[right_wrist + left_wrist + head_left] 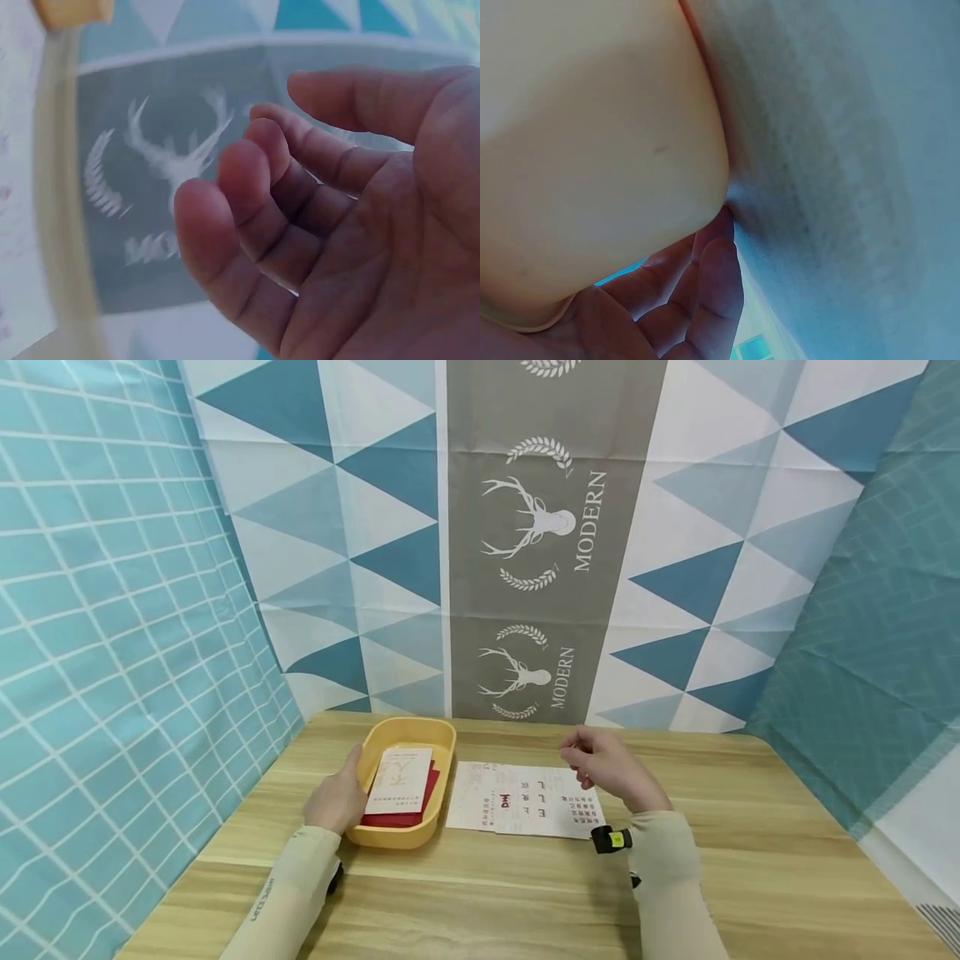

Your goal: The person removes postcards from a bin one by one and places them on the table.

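My left hand (337,795) holds the left side of a yellow plastic basket (446,733) standing on the table. Its fingers (716,289) curl along the outer wall down to the bottom edge, as the left wrist view shows. Inside the basket lies a white card (401,781) with red and gold print, on top of dark red card pieces (393,819). My right hand (611,768) hovers over the right end of a printed white sheet (551,806). Nothing lies in its loosely curled fingers (202,225). Another printed sheet (467,802) adjoins on the left, partly overlapped.
The wood-grain table (487,902) meets a patterned cloth (517,543) with deer heads and triangles at the back. Blue grid-patterned cloth (112,610) hangs at the left. A teal cloth (862,635) covers the right side.
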`<state>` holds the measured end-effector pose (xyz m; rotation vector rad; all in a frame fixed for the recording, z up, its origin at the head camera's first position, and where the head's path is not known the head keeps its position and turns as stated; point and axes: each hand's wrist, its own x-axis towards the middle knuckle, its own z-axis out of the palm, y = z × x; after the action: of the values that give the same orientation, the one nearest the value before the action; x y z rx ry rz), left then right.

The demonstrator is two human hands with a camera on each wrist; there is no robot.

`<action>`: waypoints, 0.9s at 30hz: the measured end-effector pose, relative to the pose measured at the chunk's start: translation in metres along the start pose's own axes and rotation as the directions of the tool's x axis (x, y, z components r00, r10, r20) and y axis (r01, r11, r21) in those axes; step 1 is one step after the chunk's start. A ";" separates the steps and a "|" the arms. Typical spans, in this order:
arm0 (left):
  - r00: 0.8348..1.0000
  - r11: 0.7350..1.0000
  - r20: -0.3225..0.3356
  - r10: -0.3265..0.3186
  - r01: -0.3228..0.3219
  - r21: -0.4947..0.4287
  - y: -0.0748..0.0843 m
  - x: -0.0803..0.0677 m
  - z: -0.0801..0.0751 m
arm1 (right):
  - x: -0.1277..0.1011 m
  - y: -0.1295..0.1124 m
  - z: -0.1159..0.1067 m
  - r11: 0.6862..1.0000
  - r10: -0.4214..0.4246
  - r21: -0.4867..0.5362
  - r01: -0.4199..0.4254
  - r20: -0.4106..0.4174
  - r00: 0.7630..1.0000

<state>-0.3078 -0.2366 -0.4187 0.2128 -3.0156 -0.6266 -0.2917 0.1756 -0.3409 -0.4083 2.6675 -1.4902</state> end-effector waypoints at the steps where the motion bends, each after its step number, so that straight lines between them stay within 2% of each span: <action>1: 1.000 1.000 -0.001 0.002 -0.002 -0.001 0.000 0.000 0.000 | -0.003 -0.009 0.003 0.999 -0.023 -0.031 0.023 -0.008 1.000; 5: 1.000 1.000 0.001 0.008 -0.008 -0.012 0.001 0.001 0.002 | -0.012 -0.041 0.023 0.979 -0.155 -0.142 0.149 -0.036 0.987; 9: 1.000 1.000 0.002 0.017 -0.017 -0.015 0.000 0.002 0.004 | -0.014 -0.069 0.060 0.937 -0.302 -0.199 0.288 -0.043 0.952; 12: 1.000 1.000 0.001 0.025 -0.025 -0.015 -0.004 0.001 0.000 | -0.009 -0.086 0.098 0.911 -0.367 -0.201 0.360 0.004 0.930; 15: 1.000 1.000 -0.004 0.024 -0.024 -0.012 -0.009 0.002 -0.008 | 0.011 -0.097 0.140 0.899 -0.388 -0.182 0.399 0.097 0.917; 19: 0.999 0.999 -0.030 0.036 -0.037 -0.023 -0.012 0.004 -0.008 | 0.047 -0.092 0.190 0.877 -0.393 -0.213 0.430 0.195 0.899; 22: 0.997 0.998 -0.048 0.058 -0.059 -0.026 -0.012 0.006 -0.002 | 0.064 -0.073 0.218 0.841 -0.369 -0.338 0.423 0.213 0.905; 25: 0.997 0.998 -0.047 0.053 -0.054 -0.022 -0.009 0.005 0.003 | 0.068 -0.058 0.235 0.776 -0.352 -0.490 0.396 0.183 0.918; 27: 0.997 0.999 -0.056 0.051 -0.052 -0.017 -0.005 0.006 0.003 | 0.069 -0.056 0.240 0.716 -0.365 -0.588 0.377 0.146 0.920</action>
<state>-0.3129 -0.2408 -0.4237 0.1491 -2.9505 -0.6328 -0.3041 -0.0690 -0.4164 -1.0436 3.1262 -0.5920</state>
